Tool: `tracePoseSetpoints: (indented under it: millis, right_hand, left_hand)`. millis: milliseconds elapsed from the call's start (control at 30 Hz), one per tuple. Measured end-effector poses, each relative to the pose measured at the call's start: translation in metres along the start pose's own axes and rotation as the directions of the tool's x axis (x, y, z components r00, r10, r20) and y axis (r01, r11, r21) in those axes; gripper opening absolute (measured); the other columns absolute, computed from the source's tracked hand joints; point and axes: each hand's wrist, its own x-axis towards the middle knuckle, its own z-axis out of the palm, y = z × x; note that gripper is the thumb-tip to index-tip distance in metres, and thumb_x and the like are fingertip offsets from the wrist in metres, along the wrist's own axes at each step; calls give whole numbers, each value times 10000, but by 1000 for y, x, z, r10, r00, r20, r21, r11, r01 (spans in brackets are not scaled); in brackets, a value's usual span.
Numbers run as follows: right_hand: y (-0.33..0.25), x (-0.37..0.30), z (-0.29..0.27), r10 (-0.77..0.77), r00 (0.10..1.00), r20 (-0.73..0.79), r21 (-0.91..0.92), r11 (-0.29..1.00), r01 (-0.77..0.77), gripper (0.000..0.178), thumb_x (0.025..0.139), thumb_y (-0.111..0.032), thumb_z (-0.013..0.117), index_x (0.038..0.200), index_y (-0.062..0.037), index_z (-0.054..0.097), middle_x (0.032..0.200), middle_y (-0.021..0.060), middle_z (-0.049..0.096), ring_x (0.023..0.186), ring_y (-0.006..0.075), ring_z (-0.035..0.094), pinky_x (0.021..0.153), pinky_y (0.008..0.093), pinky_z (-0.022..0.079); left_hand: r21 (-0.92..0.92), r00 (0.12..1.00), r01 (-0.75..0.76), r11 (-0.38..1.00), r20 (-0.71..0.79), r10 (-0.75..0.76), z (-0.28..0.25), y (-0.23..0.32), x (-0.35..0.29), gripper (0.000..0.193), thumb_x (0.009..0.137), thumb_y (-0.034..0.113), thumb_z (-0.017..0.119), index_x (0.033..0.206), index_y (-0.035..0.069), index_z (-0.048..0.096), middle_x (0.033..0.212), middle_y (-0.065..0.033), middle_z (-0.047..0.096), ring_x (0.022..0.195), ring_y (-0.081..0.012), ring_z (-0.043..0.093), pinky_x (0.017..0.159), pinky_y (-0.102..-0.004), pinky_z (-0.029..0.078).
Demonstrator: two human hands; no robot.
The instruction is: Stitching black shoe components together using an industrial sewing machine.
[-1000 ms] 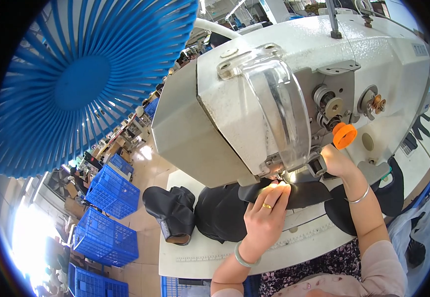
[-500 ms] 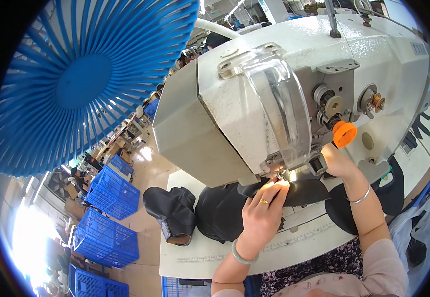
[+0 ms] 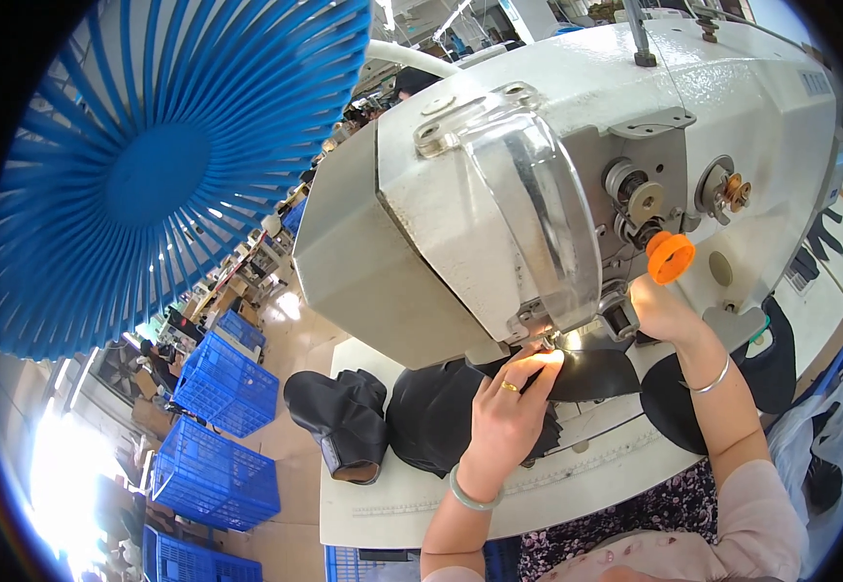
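My left hand (image 3: 507, 419), with a ring and a bangle, holds a flat black leather-like piece (image 3: 598, 375) beneath the lit needle area of a large white sewing machine (image 3: 722, 107). Its fingertips are together on the piece's left side, close to the presser foot (image 3: 550, 341). My right hand (image 3: 662, 312) reaches in behind the machine head; its fingers are hidden there, so what they touch is unseen. Just left of my left hand lies a heap of black pieces (image 3: 431, 419), and beside it a black shoe upper (image 3: 346, 423) with an open end.
A big blue fan guard (image 3: 160, 175) fills the upper left. Blue crates (image 3: 216, 475) line the floor at left. More black pieces (image 3: 672, 405) lie under my right forearm. An orange knob (image 3: 670, 257) juts from the machine; a plastic bag (image 3: 834, 436) hangs at right.
The view has shifted slightly, moving the machine a little left in the picture. Both hands stay at the same places by the needle, and the black piece shows slightly less to the right.
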Motion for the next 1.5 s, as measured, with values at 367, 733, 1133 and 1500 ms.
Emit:
tracePoseSetpoints:
  millis: [367, 733, 1133, 1500]
  right_hand:
    - [-6, -7, 0, 153, 988, -13, 0, 988, -153, 284, 772, -189, 724, 653, -15, 533, 575, 23, 537, 467, 75, 516, 434, 223, 416]
    - [-6, -21, 11, 191, 977, -97, 133, 975, -177, 278, 741, -190, 783, 686, -23, 567, 627, 14, 565, 557, 90, 567, 497, 238, 466]
    - [-3, -38, 13, 145, 989, -17, -36, 989, -146, 312, 869, -214, 681, 689, 9, 559, 576, -4, 529, 544, 47, 459, 491, 234, 375]
    - [-5, -46, 20, 87, 995, -46, -117, 989, -92, 362, 885, -226, 664, 647, -4, 505, 534, 16, 532, 481, 50, 436, 442, 235, 352]
  left_hand:
    - [-160, 1000, 24, 987, 4, -23, 3, -21, -4, 456, 628, -99, 634, 1044, 81, 690, 996, -40, 625, 905, -213, 633, 715, -299, 489]
    - [0, 999, 19, 1000, -45, -19, 1, -19, -2, 418, 599, -69, 636, 990, 67, 690, 965, -38, 657, 899, -217, 624, 749, -313, 501]
    - [-434, 965, 256, 864, 67, -252, -5, -6, -2, 426, 639, -141, 597, 1025, 17, 683, 983, -114, 674, 959, -286, 648, 819, -314, 524]
    - [-245, 994, 103, 964, -5, -107, -4, 2, -1, 507, 577, -160, 572, 1034, 33, 679, 1028, -76, 645, 977, -281, 639, 828, -331, 532]
